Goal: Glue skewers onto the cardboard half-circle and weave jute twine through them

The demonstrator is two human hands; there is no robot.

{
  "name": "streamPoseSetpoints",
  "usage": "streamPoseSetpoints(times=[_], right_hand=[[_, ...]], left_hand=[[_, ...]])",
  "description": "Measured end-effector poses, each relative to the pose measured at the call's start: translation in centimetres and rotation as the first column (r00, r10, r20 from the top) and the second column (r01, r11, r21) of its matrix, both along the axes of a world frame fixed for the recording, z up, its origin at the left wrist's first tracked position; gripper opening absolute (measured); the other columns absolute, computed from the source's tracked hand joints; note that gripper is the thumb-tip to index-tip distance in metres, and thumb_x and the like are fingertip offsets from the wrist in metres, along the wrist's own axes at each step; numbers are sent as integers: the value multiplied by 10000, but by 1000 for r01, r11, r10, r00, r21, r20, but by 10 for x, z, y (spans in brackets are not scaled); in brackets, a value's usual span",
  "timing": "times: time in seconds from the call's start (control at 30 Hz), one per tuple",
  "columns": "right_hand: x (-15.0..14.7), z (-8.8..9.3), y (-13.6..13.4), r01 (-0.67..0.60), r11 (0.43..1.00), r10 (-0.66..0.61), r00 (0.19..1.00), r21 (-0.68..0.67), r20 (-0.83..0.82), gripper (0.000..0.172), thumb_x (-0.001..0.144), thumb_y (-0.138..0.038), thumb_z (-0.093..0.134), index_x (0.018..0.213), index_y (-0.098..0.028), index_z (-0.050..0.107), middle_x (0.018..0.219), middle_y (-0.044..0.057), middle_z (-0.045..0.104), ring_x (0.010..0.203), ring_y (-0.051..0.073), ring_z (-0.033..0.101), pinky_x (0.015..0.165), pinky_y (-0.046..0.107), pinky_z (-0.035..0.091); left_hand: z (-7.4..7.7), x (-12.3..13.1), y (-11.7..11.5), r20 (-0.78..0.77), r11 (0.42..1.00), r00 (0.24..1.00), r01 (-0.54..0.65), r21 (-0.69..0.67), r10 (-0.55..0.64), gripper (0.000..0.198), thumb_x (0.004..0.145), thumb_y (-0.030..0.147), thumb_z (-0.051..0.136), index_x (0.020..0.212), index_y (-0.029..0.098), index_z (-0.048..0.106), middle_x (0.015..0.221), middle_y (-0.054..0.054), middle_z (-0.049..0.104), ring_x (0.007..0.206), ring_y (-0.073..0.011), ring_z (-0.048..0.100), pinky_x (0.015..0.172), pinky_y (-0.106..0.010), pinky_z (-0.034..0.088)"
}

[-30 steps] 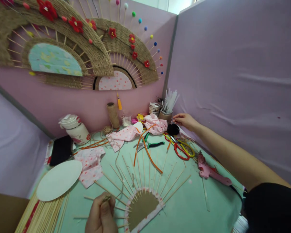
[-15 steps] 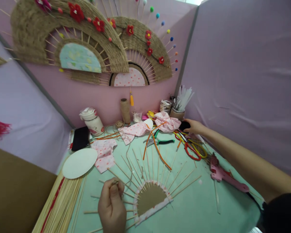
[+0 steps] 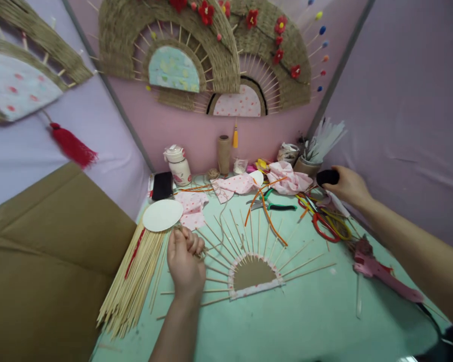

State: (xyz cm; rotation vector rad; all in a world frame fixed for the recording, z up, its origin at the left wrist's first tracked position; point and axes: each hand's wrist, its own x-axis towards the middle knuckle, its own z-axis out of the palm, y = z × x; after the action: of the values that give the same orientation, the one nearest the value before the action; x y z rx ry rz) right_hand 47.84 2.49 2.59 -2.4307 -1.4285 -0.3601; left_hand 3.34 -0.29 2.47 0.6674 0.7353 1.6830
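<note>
My left hand [image 3: 186, 256] is closed on a bit of twine, whose strand [image 3: 219, 236] runs off toward the sticks. Beside it on the table lies a half-round cardboard piece [image 3: 254, 275] edged with dotted cloth, thin sticks [image 3: 226, 239] fanning out from it. At the back right my right hand [image 3: 345, 185] grips a black rounded object [image 3: 327, 177], held just above the clutter; its exact kind cannot be made out. Red-handled scissors [image 3: 324, 227] and a pink glue gun [image 3: 385, 281] lie nearer, below that arm.
A bundle of sticks [image 3: 130, 281] and a white oval disc [image 3: 162, 215] lie left, near a large cardboard sheet [image 3: 53, 271]. Pruning shears [image 3: 281, 207], dotted cloth [image 3: 289, 177], a bottle [image 3: 178, 166] and a phone [image 3: 162, 186] sit toward the back. Woven fans [image 3: 222, 55] hang on the wall.
My right hand has lifted the black object slightly off the clutter. My left hand has shifted up toward the oval disc, still holding the twine. The view has turned left.
</note>
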Motion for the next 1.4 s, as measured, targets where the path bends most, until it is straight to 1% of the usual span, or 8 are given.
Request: streamPoseSetpoints(times=[0.17,0.33,0.53,0.67,0.87,1.03,1.2,1.4], right_hand=[[-38,38,-37,-36,969,37,999,243,0,616,735,-295,689,1292,-75,547,1226,205,623,1124,291,579,923,353,439],[-105,62,-94,-192,905,283,938,379,-201,630,681,-310,720,1271,-152,564,1182,144,644,1025,262,629,869,373,509],[-222,37,-172,-671,722,645,563,170,-517,513,702,-275,699,1201,-255,582,1174,67,649,1010,233,642,843,369,546],[-278,9,-193,-768,604,750,456,214,-479,542,691,-163,677,1210,-262,556,1199,54,639,1098,228,601,948,378,487],[-275,-10,-131,-613,735,676,625,290,-392,503,685,-261,694,1174,-203,593,1148,98,658,1058,267,613,932,418,477],[-250,14,-28,-426,825,554,738,371,-386,592,643,-298,723,1200,-148,592,1128,126,670,1034,296,631,925,452,490],[-235,61,51,-392,714,603,765,580,-226,706,644,-207,694,1317,-109,507,1322,162,561,1254,318,502,1086,482,369],[-231,94,53,-395,377,771,635,838,-47,393,893,-311,453,1252,-203,571,1234,61,613,1186,206,558,1055,409,414]], left_hand=[[0,-3,1,25,998,999,-31,50,29,274,899,323,571,703,161,467,550,77,256,434,-49,199,417,-170,254],[1,-1,2,-7,992,998,-64,106,66,299,890,338,578,684,168,444,538,80,260,425,-47,209,410,-164,243],[-8,12,0,-84,990,996,-30,135,41,347,867,409,592,676,179,416,536,89,246,413,-38,196,398,-155,220],[-20,18,-11,-173,983,985,47,176,-16,362,853,454,594,685,183,422,549,83,277,423,-39,229,401,-150,237],[-35,17,-19,-250,983,968,70,169,-26,351,858,490,564,724,190,442,562,82,297,411,-39,236,389,-153,239],[-38,11,-8,-282,993,959,10,117,24,342,871,468,542,704,190,435,532,89,268,401,-42,242,389,-147,237],[-34,4,-3,-196,998,979,-44,48,53,338,885,426,530,679,189,407,512,99,240,383,-34,202,378,-146,197],[-31,4,-2,-128,999,991,-28,38,33,341,885,426,531,679,188,401,502,105,215,383,-31,191,382,-141,202]])
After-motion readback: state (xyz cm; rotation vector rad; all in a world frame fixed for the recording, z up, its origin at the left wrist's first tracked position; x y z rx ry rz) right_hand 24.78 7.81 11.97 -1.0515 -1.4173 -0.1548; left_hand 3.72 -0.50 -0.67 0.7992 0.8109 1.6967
